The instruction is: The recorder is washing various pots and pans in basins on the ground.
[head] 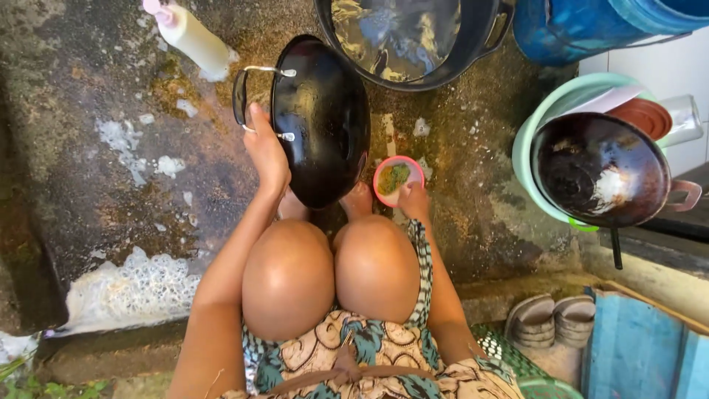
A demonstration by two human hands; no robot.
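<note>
Left hand [266, 151] grips black wok [321, 118]; right hand [413, 201] seemingly pinches pink bowl [398, 179].

At twelve o'clock I see a water-filled basin [413, 44]; at three, a dark pan [598, 170] in a green tub [533, 133]; at five, grey sandals [554, 319]; at eleven, a white bottle [193, 37].

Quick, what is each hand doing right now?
Left hand: closed on the rim of the black wok, holding it tilted up.
Right hand: fingers at the small pink bowl; whether it grips cannot be told.
</note>
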